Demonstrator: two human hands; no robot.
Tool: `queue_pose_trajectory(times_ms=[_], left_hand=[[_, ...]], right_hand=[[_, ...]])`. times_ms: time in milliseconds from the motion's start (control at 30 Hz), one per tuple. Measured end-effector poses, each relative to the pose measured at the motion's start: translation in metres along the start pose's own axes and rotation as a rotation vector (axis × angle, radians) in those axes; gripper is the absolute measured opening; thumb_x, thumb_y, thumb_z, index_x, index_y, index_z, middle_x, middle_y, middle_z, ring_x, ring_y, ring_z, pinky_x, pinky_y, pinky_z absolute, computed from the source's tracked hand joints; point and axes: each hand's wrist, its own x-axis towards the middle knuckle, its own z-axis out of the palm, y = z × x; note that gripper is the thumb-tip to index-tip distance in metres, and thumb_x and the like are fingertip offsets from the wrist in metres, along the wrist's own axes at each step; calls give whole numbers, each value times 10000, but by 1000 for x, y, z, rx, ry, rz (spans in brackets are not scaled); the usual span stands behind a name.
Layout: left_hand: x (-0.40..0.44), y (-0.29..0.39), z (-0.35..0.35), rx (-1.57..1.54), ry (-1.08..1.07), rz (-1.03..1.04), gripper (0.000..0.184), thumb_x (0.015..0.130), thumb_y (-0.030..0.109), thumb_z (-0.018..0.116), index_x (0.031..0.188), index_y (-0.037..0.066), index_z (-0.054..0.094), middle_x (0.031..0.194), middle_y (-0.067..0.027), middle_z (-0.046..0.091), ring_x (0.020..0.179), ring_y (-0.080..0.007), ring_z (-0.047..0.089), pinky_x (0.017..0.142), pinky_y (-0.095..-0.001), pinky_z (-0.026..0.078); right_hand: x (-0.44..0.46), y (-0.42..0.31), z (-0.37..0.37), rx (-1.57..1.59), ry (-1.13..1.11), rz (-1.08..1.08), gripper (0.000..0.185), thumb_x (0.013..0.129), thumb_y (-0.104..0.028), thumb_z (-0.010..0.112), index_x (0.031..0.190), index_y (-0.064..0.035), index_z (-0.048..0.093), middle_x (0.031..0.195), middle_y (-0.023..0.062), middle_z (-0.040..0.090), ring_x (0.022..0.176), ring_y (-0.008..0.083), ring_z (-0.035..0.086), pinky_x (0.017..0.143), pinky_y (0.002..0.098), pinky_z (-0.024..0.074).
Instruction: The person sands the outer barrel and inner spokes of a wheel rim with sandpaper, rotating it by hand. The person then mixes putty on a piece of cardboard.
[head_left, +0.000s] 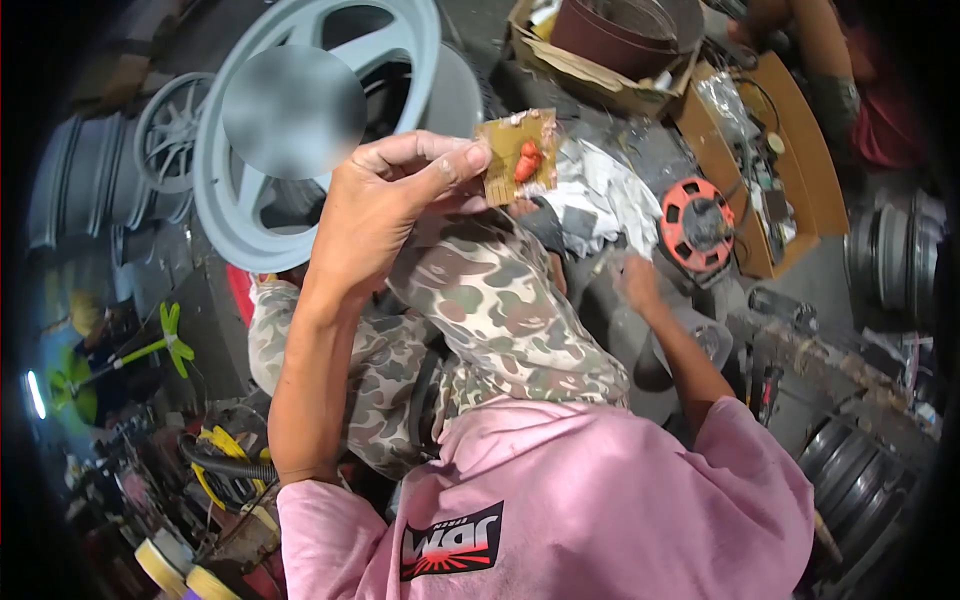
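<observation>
My left hand (370, 210) is raised over my thigh, its thumb and fingers pinching the edge of a small tan card (501, 176). On the card sits a dab of red-orange paste (527, 161), and pinkish residue marks its edges. Behind the hand stands a large light grey-blue wheel rim (212, 180). My right hand (640, 284) is low beside my knee, close to a translucent plastic tub (712, 338). Its fingers are blurred, and whether they hold anything is unclear. White rags (605, 185) lie just beyond it.
An orange-red reel (697, 225) lies right of the rags, near a cardboard box (800, 170) of assorted items. Another box (600, 85) holds a brown round container (615, 40). More rims (170, 130) stand left, near a green fan (75, 390). Another person's arm (822, 45) shows upper right.
</observation>
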Motion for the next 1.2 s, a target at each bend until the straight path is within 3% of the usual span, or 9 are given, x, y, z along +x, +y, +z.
queue_pose_trajectory(times_ms=[167, 400, 567, 667, 733, 933, 1033, 1133, 1200], left_hand=[[-11, -3, -27, -176, -4, -94, 187, 971, 165, 708, 1034, -12, 710, 865, -27, 686, 770, -105, 670, 750, -305, 623], [-30, -10, -60, 201, 101, -29, 197, 962, 125, 701, 1056, -49, 706, 870, -43, 682, 731, -79, 619, 694, -255, 584], [-35, -18, -78, 353, 173, -61, 191, 968, 171, 718, 987, -19, 706, 775, -25, 656, 672, -89, 631, 643, -231, 541], [-29, -19, -80, 251, 121, -58, 182, 970, 163, 714, 993, -17, 706, 773, -17, 650, 656, -66, 611, 629, -239, 573], [-28, -17, -78, 240, 94, -56, 179, 975, 157, 707, 1005, -20, 705, 792, -23, 656, 667, -69, 612, 632, -246, 572], [-23, -26, -91, 129, 64, 6, 177, 987, 164, 689, 1022, -10, 701, 826, -31, 660, 695, -96, 623, 637, -257, 563], [-19, -31, -87, 76, 86, 0, 189, 997, 180, 673, 1040, -3, 692, 859, -18, 654, 708, -84, 604, 657, -239, 519], [-28, -25, -75, 89, 99, 17, 200, 977, 159, 683, 1052, -26, 701, 860, -40, 682, 709, -96, 644, 672, -249, 543], [-36, -11, -58, 64, 18, 10, 154, 955, 97, 699, 1042, -29, 716, 896, -63, 721, 741, -114, 698, 663, -242, 572]], right_hand=[[8, 2, 38, -349, -211, -122, 232, 875, -122, 629, 1101, -118, 679, 1250, 186, 539, 1083, 362, 575, 845, 458, 502], [26, 26, 32, -561, -212, -472, 180, 908, -174, 586, 1026, -80, 684, 1140, 137, 596, 1114, 302, 556, 863, 425, 471], [-29, 6, -11, -354, -116, -222, 218, 934, -164, 564, 1099, -31, 613, 1023, 167, 628, 1019, 343, 610, 851, 490, 478], [-63, -6, -55, -16, -286, 263, 256, 910, -102, 580, 1158, -40, 572, 1161, 251, 599, 1052, 444, 588, 896, 519, 482], [-99, 45, -44, -37, 282, -43, 266, 911, -145, 585, 1143, -18, 556, 1061, 234, 610, 1079, 451, 586, 912, 544, 468], [-151, 59, -145, -67, 57, 703, 402, 886, -310, 676, 1118, 9, 600, 1015, 280, 652, 992, 459, 628, 826, 515, 495], [-188, 61, -145, -331, 1, 725, 623, 800, -504, 777, 1171, -21, 645, 1018, 254, 684, 1037, 445, 640, 871, 526, 515], [-216, 102, -99, -411, -139, 800, 924, 711, -590, 826, 1406, -65, 516, 1370, 279, 562, 1191, 438, 606, 962, 485, 527], [-213, 102, -92, -359, -185, 878, 1036, 655, -687, 811, 1422, -58, 510, 1416, 278, 535, 1266, 422, 566, 1010, 482, 508]])
